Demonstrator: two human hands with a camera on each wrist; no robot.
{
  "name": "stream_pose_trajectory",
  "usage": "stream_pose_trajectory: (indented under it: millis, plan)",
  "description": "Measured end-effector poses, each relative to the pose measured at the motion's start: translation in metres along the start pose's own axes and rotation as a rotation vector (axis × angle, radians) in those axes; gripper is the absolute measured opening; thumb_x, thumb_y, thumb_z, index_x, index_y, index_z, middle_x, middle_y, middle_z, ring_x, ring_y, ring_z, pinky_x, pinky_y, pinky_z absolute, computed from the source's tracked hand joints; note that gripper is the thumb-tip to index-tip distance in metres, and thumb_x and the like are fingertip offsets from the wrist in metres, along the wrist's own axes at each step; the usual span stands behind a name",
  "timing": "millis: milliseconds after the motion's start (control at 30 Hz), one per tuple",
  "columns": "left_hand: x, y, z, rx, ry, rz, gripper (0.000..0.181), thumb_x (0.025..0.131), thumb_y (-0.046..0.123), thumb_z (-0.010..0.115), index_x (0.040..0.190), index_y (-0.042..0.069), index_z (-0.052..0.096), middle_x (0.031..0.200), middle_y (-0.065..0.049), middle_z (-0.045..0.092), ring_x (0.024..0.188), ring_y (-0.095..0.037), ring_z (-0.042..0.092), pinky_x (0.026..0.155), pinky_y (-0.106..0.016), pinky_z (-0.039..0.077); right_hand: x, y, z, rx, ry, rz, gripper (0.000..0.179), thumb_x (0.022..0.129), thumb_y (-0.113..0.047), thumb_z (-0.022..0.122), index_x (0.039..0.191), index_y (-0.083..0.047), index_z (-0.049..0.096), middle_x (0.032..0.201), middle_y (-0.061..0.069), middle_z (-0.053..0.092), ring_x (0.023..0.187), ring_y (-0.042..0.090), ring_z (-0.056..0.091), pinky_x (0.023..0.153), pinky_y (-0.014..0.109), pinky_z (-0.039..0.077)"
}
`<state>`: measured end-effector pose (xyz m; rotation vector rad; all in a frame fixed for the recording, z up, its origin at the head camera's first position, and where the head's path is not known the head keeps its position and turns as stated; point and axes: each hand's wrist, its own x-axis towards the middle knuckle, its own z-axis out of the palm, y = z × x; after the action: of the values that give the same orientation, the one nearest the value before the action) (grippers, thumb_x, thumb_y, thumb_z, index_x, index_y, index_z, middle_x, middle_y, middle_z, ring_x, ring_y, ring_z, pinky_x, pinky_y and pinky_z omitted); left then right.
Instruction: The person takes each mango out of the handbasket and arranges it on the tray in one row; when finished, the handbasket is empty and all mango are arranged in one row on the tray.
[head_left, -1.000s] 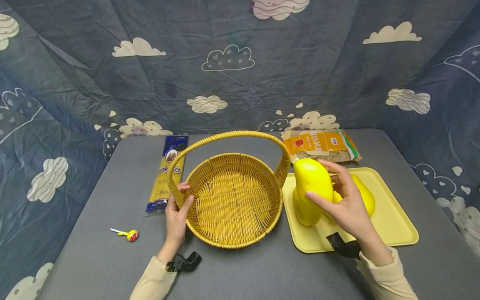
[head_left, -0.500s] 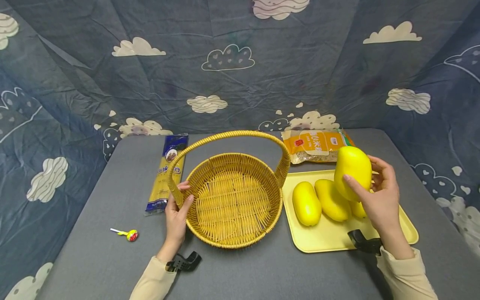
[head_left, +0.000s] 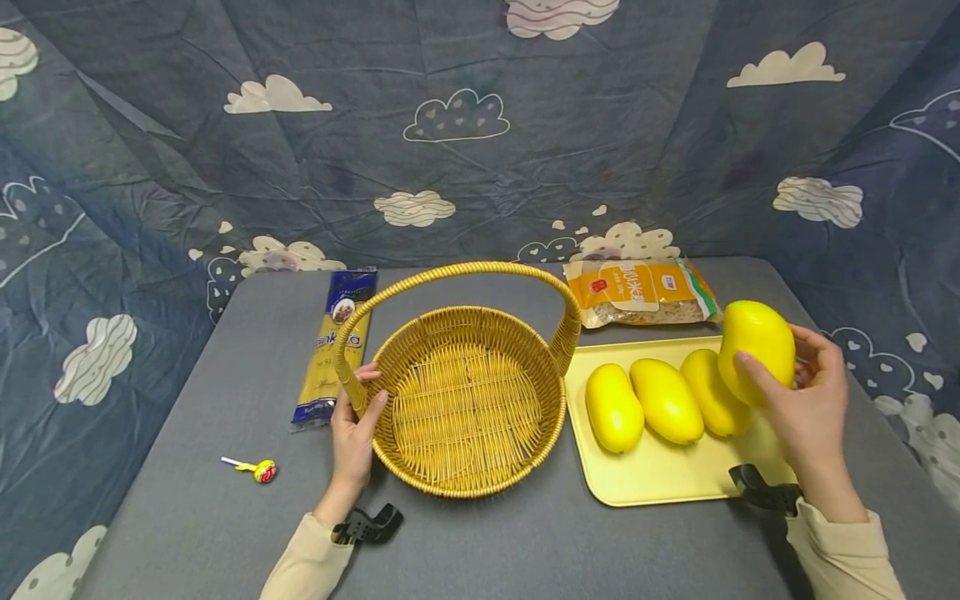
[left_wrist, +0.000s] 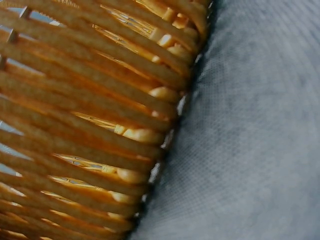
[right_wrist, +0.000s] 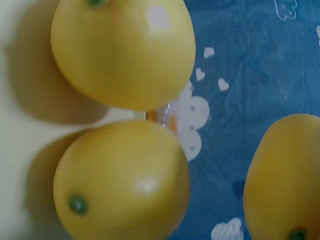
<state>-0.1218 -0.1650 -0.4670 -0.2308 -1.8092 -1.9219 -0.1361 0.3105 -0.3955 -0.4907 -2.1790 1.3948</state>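
Observation:
My left hand (head_left: 352,446) grips the left rim of a round wicker basket (head_left: 468,417), thumb inside, by the foot of its tall handle. Only the woven side wall (left_wrist: 90,100) shows in the left wrist view. In my right hand (head_left: 813,408) is a yellow mango (head_left: 756,354), held raised above the right part of a pale yellow tray (head_left: 645,487). Three more mangoes lie side by side on that tray: a left mango (head_left: 614,408), a middle mango (head_left: 667,402) and a right mango (head_left: 712,393), which the held one partly overlaps.
A blue and yellow spaghetti pack (head_left: 326,358) lies left of the basket. Nearer the front left is a lollipop (head_left: 255,468). An orange food packet (head_left: 641,292) lies behind the tray, and a cloud-patterned cloth (head_left: 465,192) hangs around the grey table.
My right hand has carried its mango rightward, from above the tray's left side to above its right side, uncovering the mangoes beneath. The left hand and basket have stayed put.

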Motion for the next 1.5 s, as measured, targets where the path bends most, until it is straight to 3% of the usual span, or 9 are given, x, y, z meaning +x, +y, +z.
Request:
stream_pose_trajectory:
  millis: [167,433,667,800,967,1233,1500]
  plan:
    - [0.000,0.000,0.000,0.002,0.003,-0.001,0.024,0.093,-0.006,0.053,0.115,-0.013,0.048,0.130,-0.018,0.049,0.126,-0.023,0.040,0.107,-0.029,0.028,0.011,0.017,-0.007,-0.043,0.041,0.007,0.062,0.080,-0.016,0.075,0.135,-0.021,0.047,0.115,-0.011,0.046,0.097,0.002,0.040,0.082,0.021,0.030]
    - [-0.001,0.000,0.000,-0.004,0.001,-0.001,0.024,0.093,-0.006,0.053,0.115,-0.013,0.047,0.130,-0.015,0.050,0.126,-0.023,0.040,0.107,-0.029,0.028,0.055,0.103,-0.017,-0.155,0.011,0.082,0.073,0.077,-0.036,0.078,0.139,-0.031,0.040,0.124,-0.009,0.042,0.104,0.006,0.037,0.083,0.025,0.033]
    - [-0.001,0.000,0.000,-0.008,-0.002,0.009,0.023,0.093,-0.007,0.052,0.115,-0.013,0.047,0.130,-0.016,0.050,0.126,-0.023,0.040,0.107,-0.029,0.028,0.030,0.048,-0.016,-0.208,-0.064,0.205,0.074,0.084,-0.036,0.071,0.145,-0.019,0.034,0.132,0.005,0.038,0.109,0.018,0.036,0.087,0.025,0.036]
    - [-0.001,0.000,0.000,-0.011,0.003,0.007,0.023,0.093,-0.007,0.052,0.114,-0.013,0.047,0.130,-0.017,0.049,0.126,-0.023,0.041,0.107,-0.029,0.028,0.034,0.057,-0.019,-0.235,-0.092,0.192,0.076,0.084,-0.041,0.069,0.147,-0.019,0.032,0.130,0.004,0.039,0.105,0.014,0.037,0.083,0.022,0.037]
    - [0.000,-0.001,0.000,-0.014,0.004,0.000,0.024,0.093,-0.006,0.053,0.115,-0.013,0.047,0.130,-0.016,0.050,0.126,-0.023,0.041,0.107,-0.029,0.028,0.034,0.052,-0.023,-0.241,-0.145,0.226,0.079,0.086,-0.042,0.066,0.149,-0.013,0.027,0.136,0.016,0.033,0.110,0.028,0.034,0.082,0.025,0.037]
    - [0.000,-0.001,0.000,-0.012,0.008,0.005,0.024,0.093,-0.006,0.053,0.114,-0.013,0.048,0.130,-0.017,0.050,0.126,-0.023,0.041,0.107,-0.029,0.028,0.034,0.047,-0.029,-0.308,-0.207,0.238,0.083,0.088,-0.044,0.063,0.149,-0.003,0.022,0.134,0.023,0.033,0.106,0.034,0.035,0.078,0.025,0.039]
    - [0.000,-0.001,0.000,-0.003,0.002,0.006,0.023,0.093,-0.006,0.052,0.115,-0.013,0.048,0.130,-0.015,0.050,0.126,-0.022,0.041,0.107,-0.029,0.028,0.044,0.070,-0.031,-0.347,-0.236,0.226,0.088,0.085,-0.049,0.064,0.147,0.001,0.025,0.135,0.026,0.035,0.113,0.040,0.036,0.076,0.034,0.042]
